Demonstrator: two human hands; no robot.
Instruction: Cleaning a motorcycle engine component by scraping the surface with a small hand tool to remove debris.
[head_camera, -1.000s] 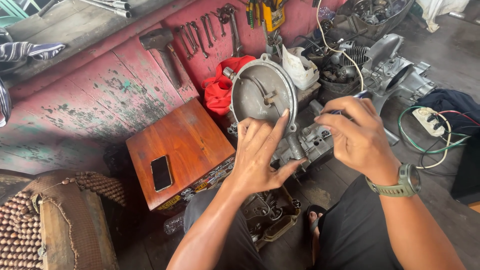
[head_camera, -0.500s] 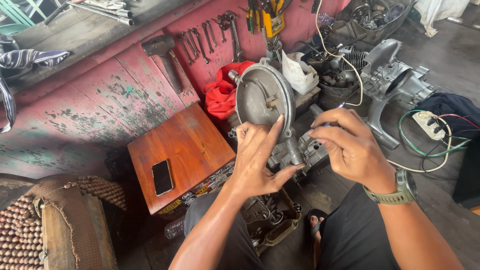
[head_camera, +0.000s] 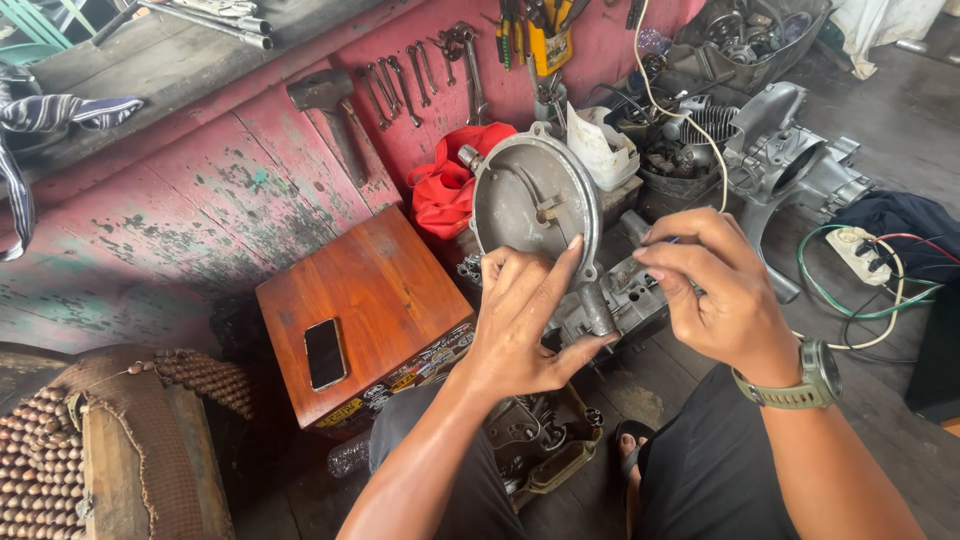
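Note:
A grey metal engine casing with a round cover stands upright in front of me. My left hand steadies its lower part, fingers spread, thumb against a metal post. My right hand pinches a thin dark tool at the casing's right side; the tool's tip is hidden. A green watch is on my right wrist.
A wooden box with a black phone sits at left. Wrenches and a hammer hang on the red wall. Another engine block, a red cloth, a power strip with cables and a beaded seat surround me.
The view has shifted slightly. My right hand has lowered and closed its fingertips at the casing's right side. My left hand stays on the casing.

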